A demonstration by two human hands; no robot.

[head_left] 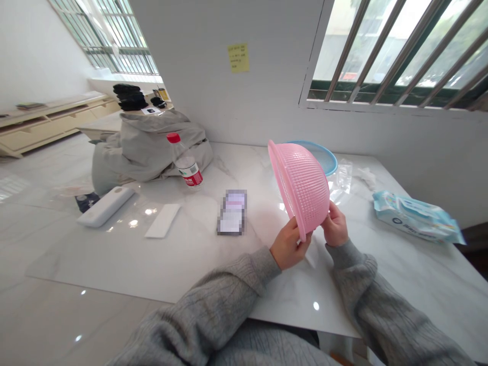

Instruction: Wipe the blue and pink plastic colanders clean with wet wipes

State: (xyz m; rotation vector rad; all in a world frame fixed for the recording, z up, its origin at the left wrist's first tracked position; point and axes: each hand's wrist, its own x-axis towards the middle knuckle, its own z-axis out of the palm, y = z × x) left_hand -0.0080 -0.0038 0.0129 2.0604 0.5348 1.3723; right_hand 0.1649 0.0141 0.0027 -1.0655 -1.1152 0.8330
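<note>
A pink plastic colander (305,180) is held up on its side above the table, its rim to the left and its rounded bottom to the right. My left hand (292,245) pinches the lower part of the rim, thumb and fingers closed on it. Against the lower right of the bowl, my right hand (335,225) has its fingers closed at the pink surface; the fingertips are partly hidden. Behind it, a blue mesh basket (324,156) lies on the white marbled table (206,264), partly covered by the colander.
A phone (232,212), a white card (163,221) and a white box-like object (105,206) lie left. A red-capped bottle (186,165) stands by a grey cloth bag (145,147). On the right are a wipes pack (415,216) and clear plastic wrapping (344,175).
</note>
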